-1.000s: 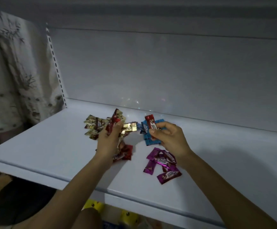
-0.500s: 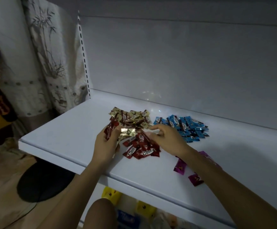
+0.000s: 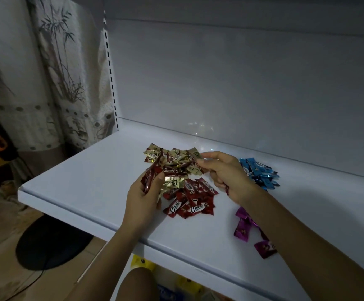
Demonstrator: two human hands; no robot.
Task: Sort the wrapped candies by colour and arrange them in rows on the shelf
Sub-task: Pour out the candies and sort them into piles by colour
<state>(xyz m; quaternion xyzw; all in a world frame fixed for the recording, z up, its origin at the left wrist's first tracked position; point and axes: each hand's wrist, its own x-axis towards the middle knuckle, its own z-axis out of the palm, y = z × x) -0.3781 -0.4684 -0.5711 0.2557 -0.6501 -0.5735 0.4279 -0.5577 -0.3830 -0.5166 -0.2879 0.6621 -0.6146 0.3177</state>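
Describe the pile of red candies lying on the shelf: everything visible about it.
The red candy pile is a loose heap of small oblong sweets in glossy dark-red wrappers with crimped ends, several printed "Choco" in white. They lie flat, overlapping at mixed angles, not in a row, on the white shelf towards its front edge. A gold candy lies against its far side, beside the left hand, which grips more red candies. The right hand, pinching a single candy, looks clear of it.

I'm seeing the right forearm point(image 3: 296, 235) covering some purple candies point(image 3: 242, 228); the right hand point(image 3: 226, 174) is hiding the blue pile point(image 3: 261, 173) edge, and the candy point(image 3: 198, 164) it's pinching is reading too small for colour.
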